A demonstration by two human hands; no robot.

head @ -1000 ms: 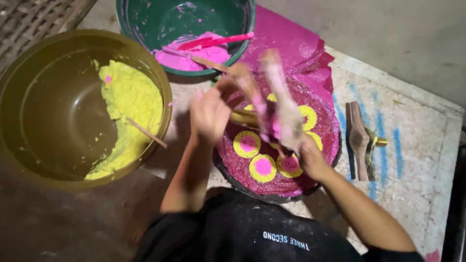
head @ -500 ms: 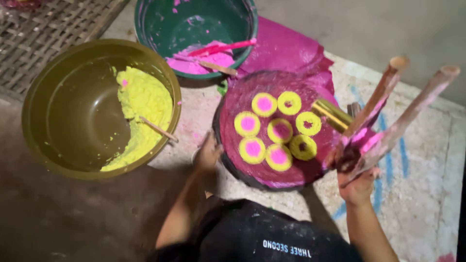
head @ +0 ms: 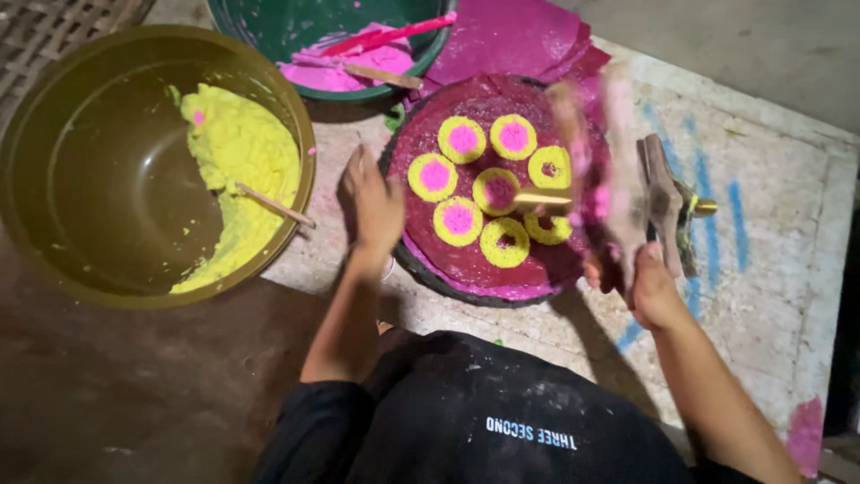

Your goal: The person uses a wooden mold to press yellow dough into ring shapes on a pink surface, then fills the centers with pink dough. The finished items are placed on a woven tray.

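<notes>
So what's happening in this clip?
A person crouches over a round dark tray lined with pink paper that carries seven yellow dough rings, several with pink centres. The left hand rests open at the tray's left rim. The right hand grips a pair of pink-stained wooden sticks, blurred, over the tray's right side. A large olive bowl of yellow dough stands at the left, a green bowl of pink dough above.

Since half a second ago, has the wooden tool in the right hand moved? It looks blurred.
Yes. The wooden tool in the right hand has swung leftward, from beyond the dark round tray's right edge to over its yellow rings.
</notes>
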